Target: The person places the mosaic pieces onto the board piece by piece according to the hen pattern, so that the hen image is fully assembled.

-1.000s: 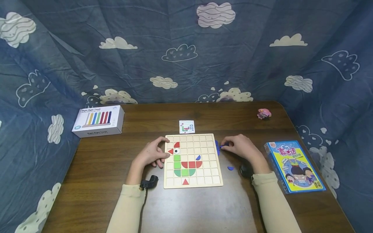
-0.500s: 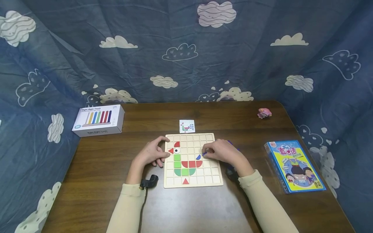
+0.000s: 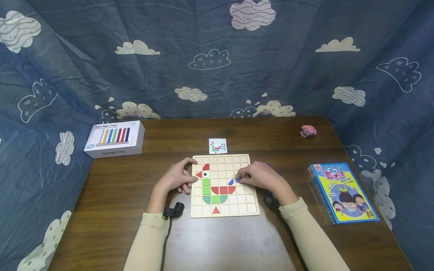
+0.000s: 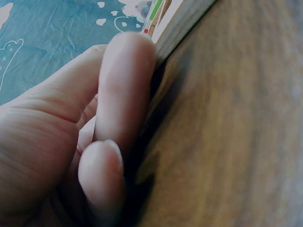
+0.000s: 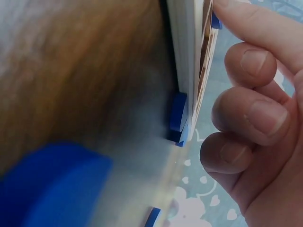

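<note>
A blue cloud-patterned curtain [image 3: 217, 34] hangs beyond the board, and a brown wooden tabletop [image 3: 108, 195] carries everything. The pale grid board [image 3: 234, 208] lies flat on it. Well to the board's right is a blue-and-yellow box [image 3: 344, 194]; to its far left, a white box [image 3: 113, 139]. The left hand [image 3: 174, 177], fingers relaxed, touches the board's left edge with thumb and index fingertip. The right hand [image 3: 259, 175] reaches over the board's right part, pinching a blue piece [image 3: 238, 180]. Just past the board's far edge is a picture card [image 3: 217, 146]; farther off to the right, a pink toy [image 3: 308, 131]. On the board sit green squares [image 3: 206, 190], red pieces [image 3: 223, 190] and a blue half-round [image 3: 231, 182], right beside the pinched one. Loose blue pieces [image 5: 178, 112] lie by the board's right edge.
</note>
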Tool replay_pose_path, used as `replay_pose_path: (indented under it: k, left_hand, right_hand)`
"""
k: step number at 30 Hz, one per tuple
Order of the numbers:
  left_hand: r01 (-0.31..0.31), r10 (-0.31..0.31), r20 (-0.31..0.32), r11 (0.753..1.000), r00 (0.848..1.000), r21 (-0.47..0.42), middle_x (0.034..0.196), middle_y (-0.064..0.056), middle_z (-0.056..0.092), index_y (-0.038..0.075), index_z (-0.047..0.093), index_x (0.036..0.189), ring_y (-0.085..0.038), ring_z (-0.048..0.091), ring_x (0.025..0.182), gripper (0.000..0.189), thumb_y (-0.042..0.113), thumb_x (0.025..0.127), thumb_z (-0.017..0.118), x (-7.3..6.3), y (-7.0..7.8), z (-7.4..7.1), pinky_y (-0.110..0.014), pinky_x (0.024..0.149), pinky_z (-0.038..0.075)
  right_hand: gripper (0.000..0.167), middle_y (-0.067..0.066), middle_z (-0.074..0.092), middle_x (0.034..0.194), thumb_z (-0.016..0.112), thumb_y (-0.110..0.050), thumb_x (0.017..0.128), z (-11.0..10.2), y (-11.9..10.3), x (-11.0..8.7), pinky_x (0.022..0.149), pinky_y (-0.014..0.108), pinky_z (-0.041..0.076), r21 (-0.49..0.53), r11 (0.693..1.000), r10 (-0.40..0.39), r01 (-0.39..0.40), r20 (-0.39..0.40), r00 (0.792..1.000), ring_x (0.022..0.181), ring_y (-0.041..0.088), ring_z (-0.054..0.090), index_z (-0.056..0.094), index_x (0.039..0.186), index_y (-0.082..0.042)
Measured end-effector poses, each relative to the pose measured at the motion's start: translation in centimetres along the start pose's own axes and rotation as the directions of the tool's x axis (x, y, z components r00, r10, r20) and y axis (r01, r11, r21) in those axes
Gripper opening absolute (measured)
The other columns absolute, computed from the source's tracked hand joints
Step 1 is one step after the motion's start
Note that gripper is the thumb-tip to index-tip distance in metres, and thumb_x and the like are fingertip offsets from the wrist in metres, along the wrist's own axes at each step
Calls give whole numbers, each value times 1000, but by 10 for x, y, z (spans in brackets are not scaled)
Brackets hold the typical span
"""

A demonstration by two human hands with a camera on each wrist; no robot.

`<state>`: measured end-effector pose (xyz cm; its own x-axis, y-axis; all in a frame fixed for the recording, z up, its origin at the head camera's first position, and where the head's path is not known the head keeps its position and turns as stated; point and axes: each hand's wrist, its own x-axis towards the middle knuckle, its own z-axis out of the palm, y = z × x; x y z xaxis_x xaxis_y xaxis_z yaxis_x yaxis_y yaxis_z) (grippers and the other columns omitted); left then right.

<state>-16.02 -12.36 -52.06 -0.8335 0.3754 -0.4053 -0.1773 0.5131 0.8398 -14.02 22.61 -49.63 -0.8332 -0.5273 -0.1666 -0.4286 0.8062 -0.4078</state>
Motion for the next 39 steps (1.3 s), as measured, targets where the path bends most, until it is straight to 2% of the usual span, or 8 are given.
replay_pose_path:
  k: [9, 16, 20, 23, 26, 30, 33, 39]
  left_hand:
    - [-5, 5, 3, 1000, 1000, -2, 70, -9, 72, 30, 52, 144, -21, 73, 52, 62, 21, 91, 83, 1, 2, 1, -27, 42, 50]
    - [-5, 5, -1, 1000, 1000, -1, 70, -8, 72, 30, 52, 144, -21, 73, 52, 62, 21, 91, 83, 1, 3, 1, -26, 43, 50]
    - [-5, 5, -4, 1000, 1000, -4, 70, -8, 72, 29, 52, 144, -21, 72, 52, 62, 20, 91, 83, 1, 3, 2, -26, 43, 50]
    - [-3, 3, -5, 1000, 1000, -6, 70, -8, 72, 30, 52, 144, -21, 73, 52, 62, 21, 91, 83, 1, 2, 3, -26, 44, 50]
    - [-2, 2, -4, 1000, 1000, -10, 70, -9, 72, 30, 52, 144, -21, 73, 52, 62, 22, 91, 83, 2, 1, 3, -27, 44, 51]
    - [0, 0, -5, 1000, 1000, -9, 71, -9, 72, 31, 52, 144, -22, 73, 53, 62, 22, 91, 83, 1, 0, 3, -27, 44, 51]
    - [3, -3, -9, 1000, 1000, -1, 71, -9, 72, 32, 52, 144, -22, 73, 53, 62, 23, 91, 83, 1, -1, 2, -27, 45, 52]
    - [14, -14, -17, 1000, 1000, 5, 71, -9, 73, 33, 52, 144, -22, 73, 53, 63, 24, 91, 84, 0, -1, 2, -27, 44, 51]
  right_hand:
    - [13, -14, 78, 87, 83, -26, 93, -1, 1, -4, 55, 22, 34, 30, 999, 13, -13, 29, 999, 60, 6, 48, 84, 105, -31]
    - [12, -14, 62, 68, 83, -26, 94, 0, 5, -4, 56, 21, 33, 49, 999, 22, -24, 32, 999, 61, 6, 47, 83, 105, -31]
    - [15, -13, 59, 66, 81, -27, 95, 0, 10, -6, 55, 22, 33, 136, 990, 45, -50, 36, 998, 59, 8, 45, 83, 109, -31]
    - [19, -8, 54, 64, 80, -28, 96, -4, 21, -13, 57, 25, 36, 233, 969, 83, -78, -13, 996, 60, 10, 44, 82, 115, -29]
    - [22, -5, 54, 67, 78, -27, 98, -14, 37, -25, 61, 27, 41, 297, 947, 161, -119, -121, 979, 63, 13, 48, 80, 119, -23]
    - [27, 1, 56, 72, 75, -26, 100, -28, 60, -43, 63, 31, 44, 307, 921, 314, -238, -226, 922, 68, 18, 52, 75, 126, -18]
    - [33, 3, 56, 74, 75, -27, 100, -32, 68, -49, 61, 32, 42, 295, 898, 388, -326, -183, 903, 67, 20, 52, 71, 132, -18]
    - [36, 2, 58, 76, 81, -31, 94, -21, 58, -39, 60, 31, 39, 247, 914, 346, -322, -59, 937, 69, 18, 52, 74, 128, -18]
